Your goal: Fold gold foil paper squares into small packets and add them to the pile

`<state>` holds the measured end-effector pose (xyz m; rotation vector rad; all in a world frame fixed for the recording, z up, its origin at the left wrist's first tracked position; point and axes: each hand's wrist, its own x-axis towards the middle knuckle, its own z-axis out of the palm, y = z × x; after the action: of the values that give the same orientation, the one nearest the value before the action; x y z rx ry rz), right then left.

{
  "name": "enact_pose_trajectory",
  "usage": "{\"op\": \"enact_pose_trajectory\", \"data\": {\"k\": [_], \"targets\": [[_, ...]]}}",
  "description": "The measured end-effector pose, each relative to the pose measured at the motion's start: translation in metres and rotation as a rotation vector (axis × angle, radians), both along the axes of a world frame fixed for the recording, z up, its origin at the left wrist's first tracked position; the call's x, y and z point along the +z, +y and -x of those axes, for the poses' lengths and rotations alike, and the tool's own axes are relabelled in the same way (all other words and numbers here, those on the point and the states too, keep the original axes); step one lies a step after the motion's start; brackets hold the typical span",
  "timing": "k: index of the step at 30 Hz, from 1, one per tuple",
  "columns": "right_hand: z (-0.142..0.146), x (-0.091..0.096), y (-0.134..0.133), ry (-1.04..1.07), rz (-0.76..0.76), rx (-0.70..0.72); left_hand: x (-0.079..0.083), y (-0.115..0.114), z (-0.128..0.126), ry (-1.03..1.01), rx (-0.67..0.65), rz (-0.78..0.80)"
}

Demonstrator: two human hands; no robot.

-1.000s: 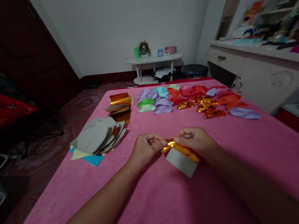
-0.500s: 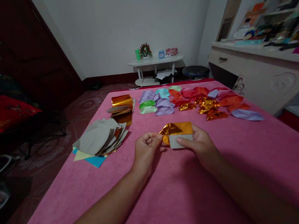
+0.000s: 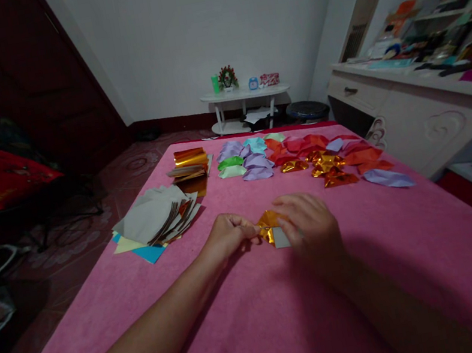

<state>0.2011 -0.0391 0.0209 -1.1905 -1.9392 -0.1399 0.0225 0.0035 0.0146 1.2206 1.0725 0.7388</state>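
Note:
A small sheet of gold foil paper (image 3: 280,238), partly folded, shows its shiny side and a pale grey back just above the pink cloth. My left hand (image 3: 231,232) pinches its narrow left end between thumb and fingers. Over the right part of the sheet curls my right hand (image 3: 314,226), thumb on the near side and fingers across the far edge, hiding much of the paper. Beyond my hands lie finished-looking folded shapes: gold foil ones (image 3: 329,165), purple ones (image 3: 257,166), red ones (image 3: 303,145) and a green one (image 3: 230,163).
To the left lies a fanned pile of grey-backed sheets (image 3: 151,215) over blue and yellow paper (image 3: 149,254). Behind it sits a stack of gold foil sheets (image 3: 190,160). The pink cloth (image 3: 244,327) covers the table. A white cabinet (image 3: 412,115) stands at the right.
My right hand has turned over the paper's right side and now covers it, where its gold and grey faces showed before. My left hand keeps its pinch at the left end.

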Motion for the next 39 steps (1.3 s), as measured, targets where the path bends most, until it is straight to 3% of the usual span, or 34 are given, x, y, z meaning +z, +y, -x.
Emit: {"op": "enact_pose_trajectory", "data": {"k": [2,5,9,17,23,30,39], "targets": [[0.016,-0.005,-0.008,-0.145,0.103,0.092,0.001,0.002,0.003,0.035,-0.001,0.002],[0.031,-0.019,-0.016,-0.292,0.262,0.097,-0.001,0.005,0.006,0.16,0.008,-0.041],[0.03,-0.031,-0.019,-0.395,0.369,0.097,-0.006,0.009,0.008,0.427,-0.028,-0.237],[-0.004,-0.03,-0.002,-0.303,0.412,0.013,-0.005,0.027,0.029,0.648,-0.093,-0.401],[-0.013,-0.035,0.012,-0.111,0.336,0.1,-0.005,0.037,0.049,0.741,-0.205,-0.549],[-0.008,-0.035,0.015,-0.008,0.341,0.187,-0.007,0.044,0.034,0.992,-0.115,-0.957],[-0.007,-0.027,0.012,-0.072,0.248,0.265,-0.017,0.044,0.021,0.89,-0.188,-1.112]]}}
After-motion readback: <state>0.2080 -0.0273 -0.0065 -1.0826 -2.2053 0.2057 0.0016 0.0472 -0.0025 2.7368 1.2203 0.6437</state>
